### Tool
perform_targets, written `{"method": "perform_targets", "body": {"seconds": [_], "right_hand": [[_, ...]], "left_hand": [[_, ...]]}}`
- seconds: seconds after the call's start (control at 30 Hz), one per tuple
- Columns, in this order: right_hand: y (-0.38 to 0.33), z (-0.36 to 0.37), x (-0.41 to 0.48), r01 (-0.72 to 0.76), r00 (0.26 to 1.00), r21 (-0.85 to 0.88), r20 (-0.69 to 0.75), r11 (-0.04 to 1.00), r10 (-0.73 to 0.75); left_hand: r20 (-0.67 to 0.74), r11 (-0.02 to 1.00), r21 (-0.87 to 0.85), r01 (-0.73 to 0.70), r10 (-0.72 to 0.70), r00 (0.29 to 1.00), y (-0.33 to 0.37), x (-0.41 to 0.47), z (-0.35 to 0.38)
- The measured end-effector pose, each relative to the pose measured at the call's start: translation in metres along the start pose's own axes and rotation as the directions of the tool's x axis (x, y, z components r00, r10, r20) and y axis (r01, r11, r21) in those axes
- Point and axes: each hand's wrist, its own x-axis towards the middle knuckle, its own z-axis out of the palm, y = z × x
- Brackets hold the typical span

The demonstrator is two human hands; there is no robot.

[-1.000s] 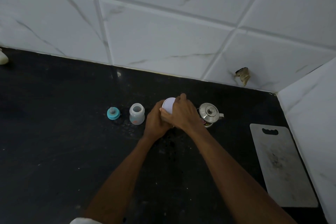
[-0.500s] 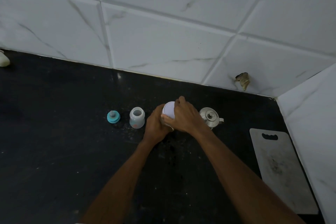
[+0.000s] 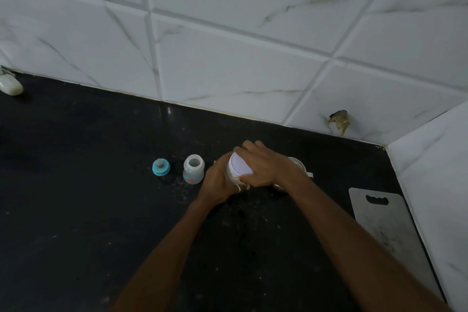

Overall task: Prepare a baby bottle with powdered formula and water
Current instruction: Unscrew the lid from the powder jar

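Note:
A small open baby bottle (image 3: 193, 169) stands upright on the black counter (image 3: 76, 185), with its teal nipple cap (image 3: 161, 167) lying to its left. Right of the bottle, my left hand (image 3: 219, 180) wraps the body of a formula jar (image 3: 231, 177). My right hand (image 3: 263, 167) grips its white lid (image 3: 239, 166) from above. Behind my right wrist a steel kettle (image 3: 297, 163) shows only partly.
A grey cutting board (image 3: 387, 230) lies flat at the right, against the side wall. A white object (image 3: 10, 85) sits at the far left by the tiled back wall. Pale specks dot the counter around the bottle.
Both hands stay on the jar. My right hand has turned a little over the lid and covers more of the kettle. The view has shifted slightly.

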Motion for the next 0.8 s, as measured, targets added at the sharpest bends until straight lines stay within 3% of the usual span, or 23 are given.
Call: {"method": "perform_targets", "body": {"seconds": [0.13, 0.27, 0.43, 0.53, 0.67, 0.8], "right_hand": [[-0.005, 0.001, -0.003, -0.051, 0.998, 0.053, 0.046, 0.997, 0.049], [-0.024, 0.006, -0.008, -0.280, 0.953, 0.164, -0.070, 0.946, 0.294], [-0.051, 0.010, -0.003, -0.519, 0.792, 0.198, -0.256, 0.832, 0.554], [-0.061, 0.010, -0.001, -0.587, 0.690, 0.305, -0.296, 0.750, 0.660], [-0.069, 0.009, 0.001, -0.522, 0.776, 0.261, -0.250, 0.812, 0.579], [-0.066, 0.014, 0.004, -0.576, 0.740, 0.288, -0.213, 0.765, 0.637]], "left_hand": [[0.039, 0.998, 0.060, 0.004, -0.006, 0.999, 0.001, -0.001, 0.000], [0.001, 1.000, 0.008, 0.004, -0.004, 1.000, -0.005, -0.002, 0.003], [0.022, 0.997, 0.032, 0.076, -0.077, 0.997, -0.003, 0.001, 0.005], [0.003, 0.998, 0.065, 0.023, -0.023, 1.000, -0.009, 0.000, 0.007], [0.013, 0.993, 0.113, 0.042, -0.044, 0.999, -0.009, 0.006, 0.010], [0.022, 0.988, 0.155, 0.010, -0.014, 1.000, -0.013, 0.009, 0.011]]}}
